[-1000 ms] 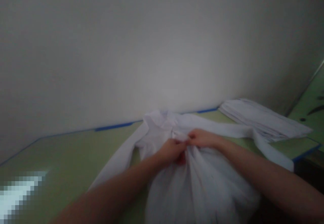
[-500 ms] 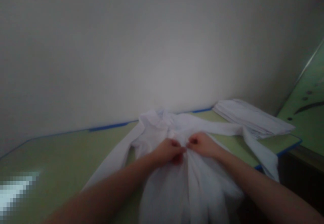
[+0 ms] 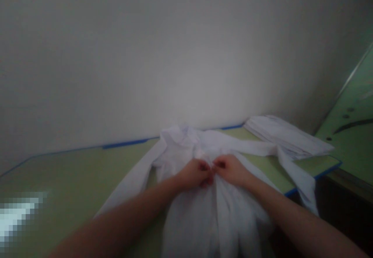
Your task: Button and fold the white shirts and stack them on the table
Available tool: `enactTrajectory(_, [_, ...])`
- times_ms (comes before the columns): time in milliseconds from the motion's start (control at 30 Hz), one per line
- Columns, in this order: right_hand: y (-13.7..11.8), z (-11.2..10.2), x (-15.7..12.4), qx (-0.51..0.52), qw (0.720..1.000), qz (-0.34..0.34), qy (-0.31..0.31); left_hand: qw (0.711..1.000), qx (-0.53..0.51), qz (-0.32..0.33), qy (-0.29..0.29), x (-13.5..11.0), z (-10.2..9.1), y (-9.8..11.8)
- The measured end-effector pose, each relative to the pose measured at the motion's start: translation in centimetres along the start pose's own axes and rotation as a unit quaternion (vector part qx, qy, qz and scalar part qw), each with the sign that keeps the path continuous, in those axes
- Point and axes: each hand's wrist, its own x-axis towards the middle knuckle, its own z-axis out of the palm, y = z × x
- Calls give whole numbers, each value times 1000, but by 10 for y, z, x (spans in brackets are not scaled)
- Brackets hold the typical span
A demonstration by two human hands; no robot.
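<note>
A white long-sleeved shirt (image 3: pixel 186 219) lies front-up on a green table (image 3: pixel 72 180), its collar toward the wall and both sleeves spread out. My left hand (image 3: pixel 194 174) and my right hand (image 3: pixel 230 168) meet at the middle of its chest. Both are closed in a pinch on the front edges of the shirt, fingertips nearly touching each other. The right sleeve hangs over the table's right edge.
A stack of folded white cloth (image 3: pixel 287 135) sits at the table's far right corner. A plain white wall (image 3: pixel 175 56) runs right behind the table. Blue tape lines the table edges. A second green surface (image 3: pixel 352 137) lies to the right, across a dark gap.
The view has drifted slightly. My hands have stayed pinched together on the shirt front and sit a little closer to the collar.
</note>
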Motion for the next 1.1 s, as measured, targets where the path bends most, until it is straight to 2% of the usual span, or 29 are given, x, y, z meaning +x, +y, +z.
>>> enactTrajectory(200, [4, 6, -14, -40, 998, -7, 38, 998, -32, 20, -50, -3, -5, 2])
enactTrajectory(433, [3, 10, -21, -60, 996, -37, 49, 998, -50, 6, -35, -4, -2, 4])
enactTrajectory(567, [1, 8, -24, -37, 996, -66, 38, 999, -35, 11, -35, -3, -2, 4])
enactTrajectory(667, [2, 4, -26, 15, 997, -81, 2, 1000, -5, 14, -26, -3, -3, 0])
enactTrajectory(767, [8, 1, -24, 135, 989, -44, -51, 998, 45, 20, -29, -3, -4, -2])
enactTrajectory(867, [15, 2, -20, 244, 966, 21, -84, 997, 52, 33, -46, -5, -5, -2])
enactTrajectory(967, [17, 6, -18, 246, 965, 42, -84, 995, 28, 54, -75, -6, -6, -1])
enactTrajectory(1100, [15, 11, -20, 178, 983, 29, -39, 993, -5, 62, -103, -6, -6, -2])
